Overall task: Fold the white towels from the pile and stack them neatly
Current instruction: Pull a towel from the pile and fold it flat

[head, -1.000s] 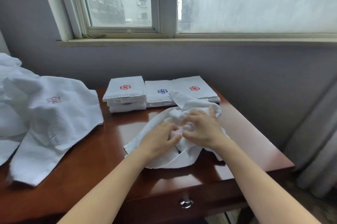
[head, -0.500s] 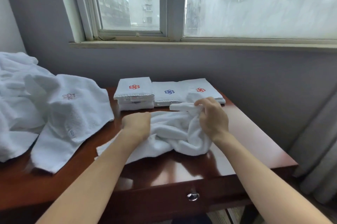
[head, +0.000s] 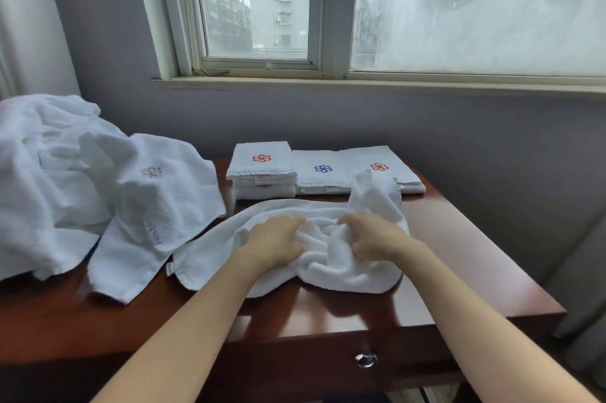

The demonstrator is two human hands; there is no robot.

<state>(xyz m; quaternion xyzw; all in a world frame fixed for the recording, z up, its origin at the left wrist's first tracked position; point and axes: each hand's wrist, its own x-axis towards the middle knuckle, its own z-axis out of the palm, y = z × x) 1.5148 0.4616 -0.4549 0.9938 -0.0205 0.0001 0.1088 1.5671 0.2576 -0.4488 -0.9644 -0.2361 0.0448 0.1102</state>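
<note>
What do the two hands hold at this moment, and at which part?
Both the left hand and the right hand grip the crumpled white towel at its bunched middle.

Soft overcast daylight comes through the window [head: 259, 9]; the room is dim and cool. The glossy table [head: 475, 274] shows pale glare (strongest on the right), and the crumpled towel [head: 344, 274] casts faint shadow. Slight motion blur; edges bend.

The crumpled towel [head: 331, 266] is white terry cloth, matt and nubby (a small woven label [head: 170, 269] sits at its hem). The folded towels [head: 328, 173] and the loose pile [head: 65, 173] are the same soft cloth, with emblems in embroidered thread. The table [head: 459, 255] is dark reddish wood, smooth and glossy, mirroring window light. Its drawer knob [head: 365, 359] is shiny metal.
</note>
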